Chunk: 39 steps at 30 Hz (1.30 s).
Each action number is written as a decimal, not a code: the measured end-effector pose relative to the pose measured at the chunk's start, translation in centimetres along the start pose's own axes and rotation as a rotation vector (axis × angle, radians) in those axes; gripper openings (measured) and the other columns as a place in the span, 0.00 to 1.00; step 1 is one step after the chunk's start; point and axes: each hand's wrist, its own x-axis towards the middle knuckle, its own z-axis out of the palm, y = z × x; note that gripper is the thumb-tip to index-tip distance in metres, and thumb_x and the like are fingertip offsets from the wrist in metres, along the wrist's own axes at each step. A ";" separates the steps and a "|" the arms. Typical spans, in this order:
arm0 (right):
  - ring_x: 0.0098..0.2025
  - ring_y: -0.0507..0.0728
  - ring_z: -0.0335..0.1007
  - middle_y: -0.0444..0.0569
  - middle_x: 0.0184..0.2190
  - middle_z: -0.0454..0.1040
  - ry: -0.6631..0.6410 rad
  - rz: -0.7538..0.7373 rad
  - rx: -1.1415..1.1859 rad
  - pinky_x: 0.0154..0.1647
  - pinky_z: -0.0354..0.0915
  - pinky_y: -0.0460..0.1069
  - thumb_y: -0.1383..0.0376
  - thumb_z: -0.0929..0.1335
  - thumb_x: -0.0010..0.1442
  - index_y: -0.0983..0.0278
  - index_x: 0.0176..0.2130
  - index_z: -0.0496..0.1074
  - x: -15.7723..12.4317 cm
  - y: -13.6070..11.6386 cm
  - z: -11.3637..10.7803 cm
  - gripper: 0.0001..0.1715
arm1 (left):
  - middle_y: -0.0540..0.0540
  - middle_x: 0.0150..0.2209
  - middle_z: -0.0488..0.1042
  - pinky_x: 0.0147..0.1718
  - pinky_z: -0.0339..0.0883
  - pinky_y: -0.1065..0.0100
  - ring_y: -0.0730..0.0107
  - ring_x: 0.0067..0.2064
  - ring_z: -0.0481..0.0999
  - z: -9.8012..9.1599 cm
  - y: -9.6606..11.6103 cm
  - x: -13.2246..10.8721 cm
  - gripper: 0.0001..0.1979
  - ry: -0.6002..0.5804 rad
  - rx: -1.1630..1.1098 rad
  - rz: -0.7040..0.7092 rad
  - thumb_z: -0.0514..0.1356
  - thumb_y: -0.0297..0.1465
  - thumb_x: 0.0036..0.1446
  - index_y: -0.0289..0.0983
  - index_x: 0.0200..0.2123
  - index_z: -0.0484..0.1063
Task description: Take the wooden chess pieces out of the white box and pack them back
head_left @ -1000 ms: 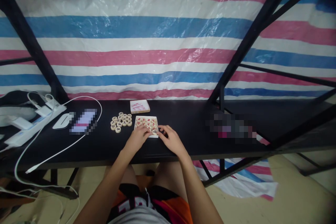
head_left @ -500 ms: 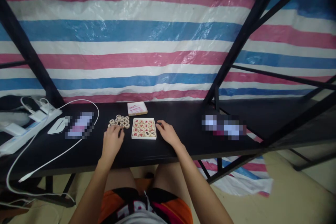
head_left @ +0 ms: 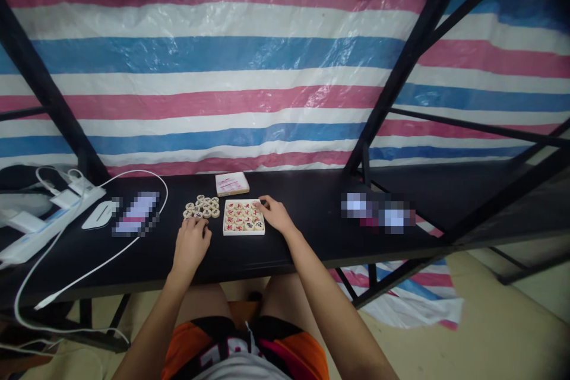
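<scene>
A shallow white box (head_left: 243,230) lies on the black table, filled with round wooden chess pieces marked in red and black. Left of it sits a loose pile of the same chess pieces (head_left: 202,206). My left hand (head_left: 192,240) rests just in front of that pile, fingers curled down with the tips at its near edge; what they pinch is hidden. My right hand (head_left: 274,215) reaches to the box's far right corner, fingers stretched out and touching the rim and the pieces there.
The box lid (head_left: 231,183) lies behind the box. At the left are a white mouse (head_left: 98,214), a blurred phone (head_left: 136,214), a power strip (head_left: 48,214) and white cables. Black frame bars cross at the right. A striped tarp hangs behind.
My left hand left the box, went to the loose pile at the left, then drew back slightly. My right hand shifted from the box's near right corner to its far right corner.
</scene>
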 end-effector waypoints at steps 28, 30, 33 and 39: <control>0.32 0.53 0.70 0.44 0.30 0.75 0.035 -0.015 0.034 0.34 0.59 0.45 0.58 0.64 0.61 0.58 0.47 0.70 0.4 0.8 0.6 0.15 | 0.46 0.40 0.76 0.48 0.66 0.63 0.66 0.45 0.73 0.8 4.5 0.8 0.08 -0.142 -0.617 0.328 0.53 0.28 0.59 0.39 0.35 0.73; 0.32 0.53 0.70 0.43 0.30 0.75 0.035 -0.016 0.034 0.34 0.58 0.45 0.58 0.63 0.61 0.58 0.47 0.70 0.4 0.7 0.5 0.15 | 0.45 0.42 0.76 0.48 0.67 0.63 0.66 0.46 0.74 0.7 4.5 0.8 0.09 -0.148 -0.610 0.324 0.53 0.28 0.59 0.39 0.36 0.73; 0.32 0.53 0.70 0.43 0.30 0.75 0.034 -0.012 0.034 0.34 0.59 0.45 0.58 0.63 0.61 0.57 0.47 0.70 0.3 0.5 0.4 0.15 | 0.45 0.46 0.74 0.48 0.68 0.63 0.66 0.48 0.74 0.6 4.5 0.8 0.11 -0.166 -0.603 0.322 0.51 0.28 0.60 0.39 0.37 0.74; 0.32 0.53 0.70 0.43 0.31 0.75 0.028 0.001 0.031 0.34 0.59 0.45 0.58 0.64 0.61 0.57 0.47 0.70 0.3 0.6 0.3 0.15 | 0.44 0.49 0.72 0.53 0.65 0.62 0.64 0.52 0.71 0.6 4.6 0.6 0.11 -0.173 -0.599 0.353 0.51 0.28 0.60 0.39 0.40 0.73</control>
